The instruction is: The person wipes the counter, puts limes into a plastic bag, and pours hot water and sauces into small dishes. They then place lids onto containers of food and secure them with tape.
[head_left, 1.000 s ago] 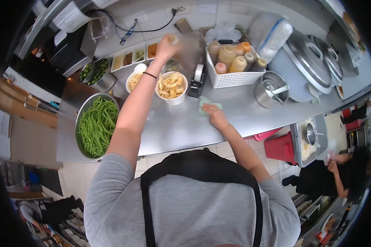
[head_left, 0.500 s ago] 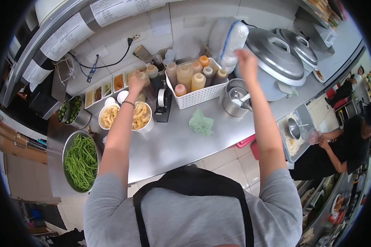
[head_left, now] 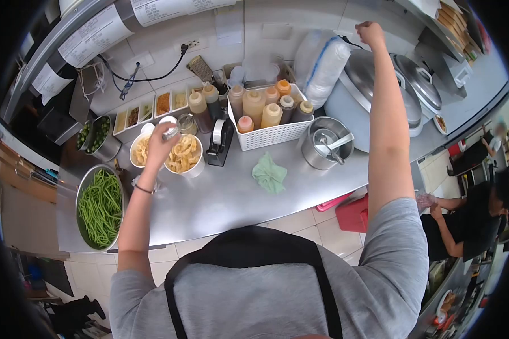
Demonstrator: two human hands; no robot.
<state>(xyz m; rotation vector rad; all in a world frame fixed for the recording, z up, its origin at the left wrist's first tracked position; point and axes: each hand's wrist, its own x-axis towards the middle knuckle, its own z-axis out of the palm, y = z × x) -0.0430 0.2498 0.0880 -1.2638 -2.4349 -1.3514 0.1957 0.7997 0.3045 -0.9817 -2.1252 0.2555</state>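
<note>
My left hand [head_left: 162,148] has its fingers closed around a small white-lidded jar [head_left: 169,131]. The jar is between and just behind two tubs of pale fried pieces, the left tub [head_left: 139,151] and the right tub [head_left: 185,155]. A second white lid [head_left: 147,129] shows to its left, and an uncovered glass jar [head_left: 187,124] to its right. My right hand [head_left: 371,34] is raised high near the wall, above the big lidded pot [head_left: 359,73]. Its fingers are curled; whatever they hold, if anything, cannot be made out.
Squeeze bottles fill a white basket [head_left: 271,134]. Beside it stand a tape dispenser [head_left: 218,147] and a metal pot with utensils [head_left: 328,144]. A green cloth [head_left: 269,172] lies on the counter. Green beans [head_left: 100,209] fill a bowl at left. A co-worker [head_left: 464,220] stands at right.
My left hand has left the squeeze bottle and come down to the white-lidded jar. My right hand has risen and moved right, toward the wall. The view has shifted slightly.
</note>
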